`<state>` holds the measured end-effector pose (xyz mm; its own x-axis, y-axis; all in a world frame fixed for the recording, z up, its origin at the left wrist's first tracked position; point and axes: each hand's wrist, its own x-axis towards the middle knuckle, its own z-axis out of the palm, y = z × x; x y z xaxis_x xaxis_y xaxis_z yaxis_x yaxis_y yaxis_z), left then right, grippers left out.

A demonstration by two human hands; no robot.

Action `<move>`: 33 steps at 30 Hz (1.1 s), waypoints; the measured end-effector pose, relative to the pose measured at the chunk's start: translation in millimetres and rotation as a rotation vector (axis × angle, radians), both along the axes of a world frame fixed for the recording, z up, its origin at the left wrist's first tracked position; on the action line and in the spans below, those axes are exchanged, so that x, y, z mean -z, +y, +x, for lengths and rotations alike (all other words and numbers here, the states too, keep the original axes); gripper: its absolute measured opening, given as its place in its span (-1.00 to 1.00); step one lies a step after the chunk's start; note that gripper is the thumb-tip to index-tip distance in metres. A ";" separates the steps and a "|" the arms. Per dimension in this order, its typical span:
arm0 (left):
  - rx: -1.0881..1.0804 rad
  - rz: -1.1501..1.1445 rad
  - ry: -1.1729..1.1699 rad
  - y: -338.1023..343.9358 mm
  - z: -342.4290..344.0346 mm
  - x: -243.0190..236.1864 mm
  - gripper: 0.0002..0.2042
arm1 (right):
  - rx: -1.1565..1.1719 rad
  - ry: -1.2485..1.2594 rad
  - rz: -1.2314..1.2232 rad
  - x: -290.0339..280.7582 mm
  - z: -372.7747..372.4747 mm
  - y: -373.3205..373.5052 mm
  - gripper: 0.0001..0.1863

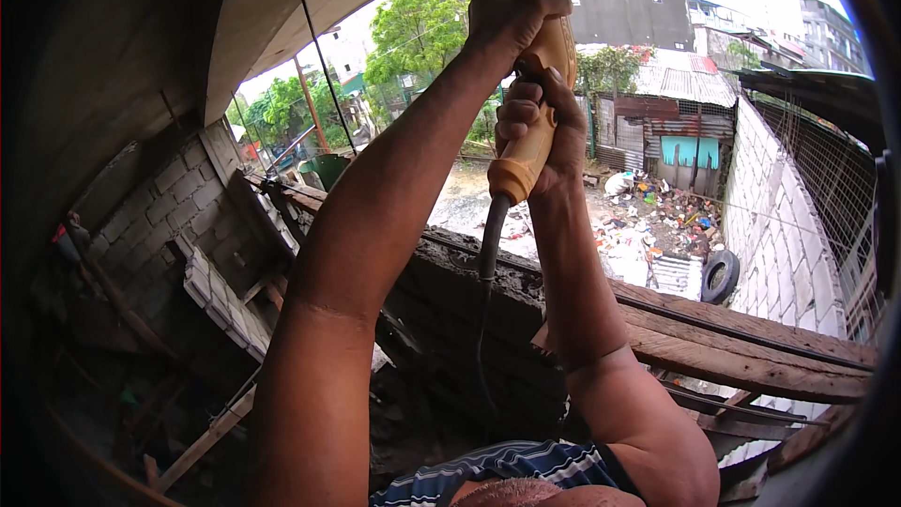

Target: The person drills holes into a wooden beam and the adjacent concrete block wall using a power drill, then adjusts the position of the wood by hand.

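Note:
Raised overhead in both my hands is a corded power tool (557,36) with a long yellow body; its exact kind I cannot tell. My left hand (507,14) is wrapped round its upper part, just below the dark collar at the picture's top edge. Lower down, my right hand (561,127) grips the handle, fingers curled around it near the switch area. A black cord (492,237) hangs from the handle's lower end and drops between my forearms. Whatever the tool's far end touches lies outside the picture.
Below me runs a rough concrete ledge with wooden planks (741,347) along it. A concrete ceiling (272,0) curves overhead, and a thin rod (327,70) stands at left. Beyond are a rubbish heap (648,225), a tire (720,276) and a block wall (779,216).

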<state>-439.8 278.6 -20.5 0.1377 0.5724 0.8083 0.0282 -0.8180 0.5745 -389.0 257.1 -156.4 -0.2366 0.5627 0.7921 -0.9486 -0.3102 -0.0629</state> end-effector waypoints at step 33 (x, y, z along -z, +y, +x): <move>-0.058 -0.004 0.030 -7.9 -1.7 -1.8 -0.48 | 0.001 0.005 0.000 -1.4 -0.9 -1.5 -0.73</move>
<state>-441.5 270.7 -18.7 0.1285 0.5835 0.8019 0.0923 -0.8121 0.5762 -389.9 255.7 -154.9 -0.2318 0.5627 0.7935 -0.9492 -0.3093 -0.0580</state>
